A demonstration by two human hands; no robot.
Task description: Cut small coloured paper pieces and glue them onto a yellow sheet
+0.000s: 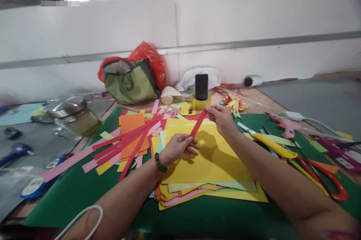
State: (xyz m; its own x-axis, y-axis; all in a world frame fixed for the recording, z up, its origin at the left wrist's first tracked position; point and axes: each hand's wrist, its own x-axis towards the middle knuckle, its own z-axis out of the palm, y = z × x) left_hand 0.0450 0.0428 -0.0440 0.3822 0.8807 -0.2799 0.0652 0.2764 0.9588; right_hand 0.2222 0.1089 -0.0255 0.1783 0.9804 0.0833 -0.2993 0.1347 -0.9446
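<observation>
A red paper strip (199, 123) is stretched between my two hands above a stack of yellow paper sheets (208, 157). My left hand (177, 148), with a green bead bracelet at the wrist, pinches the strip's near end. My right hand (221, 118) pinches its far end. Both hands hover over the green cutting mat (79, 195). To the left lies a heap of several red, pink and orange paper strips (126, 140).
A yellow utility knife (275, 146) and red-handled scissors (324, 174) lie to the right, with a pink glue gun (284, 124) behind. A phone (201, 86) stands on a yellow tape roll. A green bag (129, 80), a glass jar (75, 116) and a folded paper ornament (233, 103) sit farther back.
</observation>
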